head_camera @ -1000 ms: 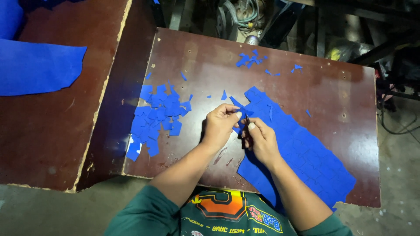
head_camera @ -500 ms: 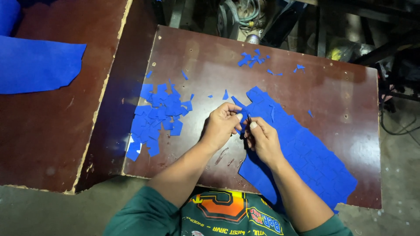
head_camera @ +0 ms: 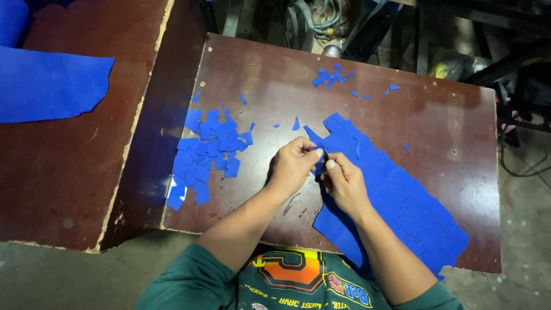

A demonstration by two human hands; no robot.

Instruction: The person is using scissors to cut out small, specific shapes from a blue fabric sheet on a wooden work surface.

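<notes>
The left hand and the right hand meet thumb to thumb over the dark reddish-brown wooden counter, both closed in a narrow pinch. Between their fingertips sits a small blue piece of thin sheet material, gripped from the left by the left hand's thumb and forefinger and from the right by the right hand's. Whether this piece is joined to the sheet beneath it or already free cannot be told.

Under the right hand and running away from it toward the person's right and toward the near edge of the counter lies a large blue sheet scored into many small shapes, flat on the surface, its near corner hanging just over the edge. The right wrist rests across it.

To the left of the left hand, a little apart from it, lies a loose heap of small blue cut pieces, overlapping one another. Beyond both hands, toward the far edge, a few scattered blue scraps lie well apart from the heap.

Far to the left of the left hand, on a second, neighbouring wooden counter, rests a broad uncut blue sheet.
</notes>
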